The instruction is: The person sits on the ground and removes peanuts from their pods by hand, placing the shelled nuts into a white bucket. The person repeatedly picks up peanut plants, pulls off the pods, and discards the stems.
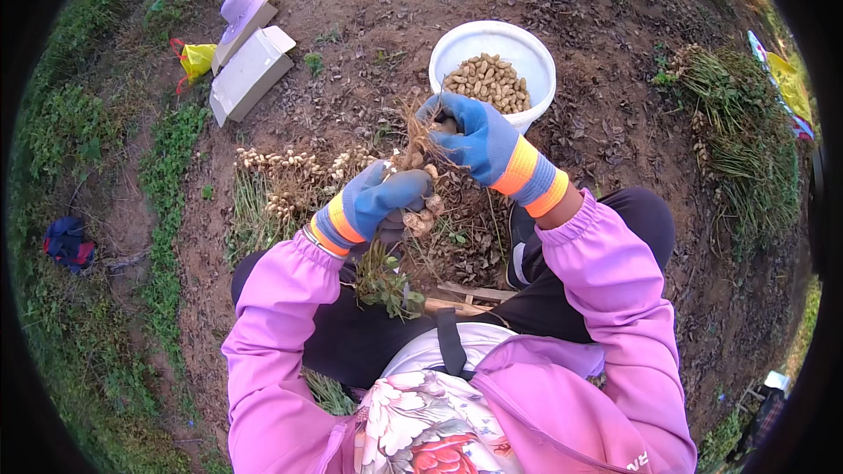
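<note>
Both hands wear blue work gloves with orange cuffs. My left hand [382, 201] is closed around a peanut plant, whose leafy end [388, 283] hangs below the fist over my lap. Peanut pods [423, 216] and roots [421, 135] stick out above and beside this fist. My right hand [464, 135] is at the roots with its fingers curled; a pod seems to lie in them, partly hidden. Just beyond it stands a white plastic bucket [436, 66] holding loose peanuts [489, 82].
Pulled peanut plants [253, 210] lie at left on the soil. A larger heap of plants [741, 138] lies at right. Cardboard boxes [250, 72], a purple sun hat [242, 12] and a yellow bag [197, 60] are at upper left. Wooden slats [477, 291] show between my legs.
</note>
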A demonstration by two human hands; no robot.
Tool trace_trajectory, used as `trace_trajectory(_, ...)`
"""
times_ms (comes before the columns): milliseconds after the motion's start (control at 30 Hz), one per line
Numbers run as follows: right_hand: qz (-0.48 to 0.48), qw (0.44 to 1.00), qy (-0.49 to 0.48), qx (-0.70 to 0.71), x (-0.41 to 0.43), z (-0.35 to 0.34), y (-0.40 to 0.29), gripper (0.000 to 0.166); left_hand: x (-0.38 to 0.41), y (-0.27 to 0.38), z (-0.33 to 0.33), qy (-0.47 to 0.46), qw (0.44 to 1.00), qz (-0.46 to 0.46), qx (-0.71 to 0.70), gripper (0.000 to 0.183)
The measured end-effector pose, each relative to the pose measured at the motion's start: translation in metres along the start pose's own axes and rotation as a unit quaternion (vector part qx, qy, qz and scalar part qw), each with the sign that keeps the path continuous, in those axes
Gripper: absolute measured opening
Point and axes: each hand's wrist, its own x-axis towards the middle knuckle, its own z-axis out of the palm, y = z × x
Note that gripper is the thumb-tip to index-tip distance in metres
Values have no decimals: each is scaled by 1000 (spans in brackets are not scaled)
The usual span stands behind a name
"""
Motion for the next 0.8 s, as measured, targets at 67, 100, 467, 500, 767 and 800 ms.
trace_trajectory(67,-47,994,51,-81,2,7,4,15,12,-13,-10,7,998,9,-56,32)
trace_trajectory(100,-76,985,75,-134,2,8,7,16,10,-9,-6,10,998,18,-55,32)
trace_trajectory(467,84,984,58,149,-6,4,-7,27,10,12,-6,57,986,109,-111,30)
trace_trajectory(500,91,979,52,174,-7,6,-4,27,11,13,-5,35,985,118,-119,31)
trace_trajectory(767,119,964,-6,237,-6,12,13,40,19,10,-10,14,981,126,-144,35)
trace_trajectory(800,109,968,-1,225,-5,15,12,42,18,10,-10,19,983,121,-140,35)
